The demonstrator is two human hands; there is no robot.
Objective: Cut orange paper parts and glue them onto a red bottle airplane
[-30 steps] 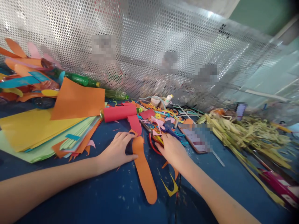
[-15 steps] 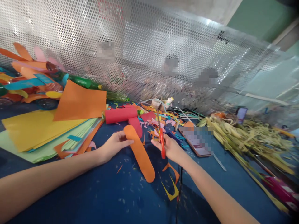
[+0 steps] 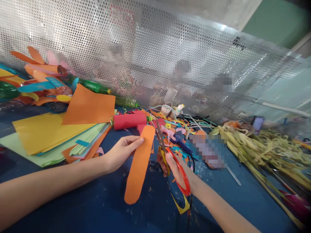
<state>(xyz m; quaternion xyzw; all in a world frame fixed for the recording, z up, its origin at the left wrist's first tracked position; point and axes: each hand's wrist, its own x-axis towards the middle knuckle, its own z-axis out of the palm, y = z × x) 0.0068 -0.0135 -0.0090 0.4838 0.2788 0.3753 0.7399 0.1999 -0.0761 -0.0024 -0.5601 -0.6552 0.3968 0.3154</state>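
On my feed, the left hand [image 3: 120, 151] pinches a long, round-ended orange paper strip [image 3: 138, 171] near its far end; the right hand [image 3: 174, 165] grips metal scissors [image 3: 161, 139] just right of it, both pointing away.

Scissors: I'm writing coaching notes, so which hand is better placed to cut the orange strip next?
Right, I'd judge: the right hand holds the scissors, blades near the orange strip, while the left hand pinches the strip.

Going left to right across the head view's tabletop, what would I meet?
Yellow paper sheets, left hand, round-ended orange paper strip, metal scissors with red-and-yellow handles, heap of yellow-green leafy strips.
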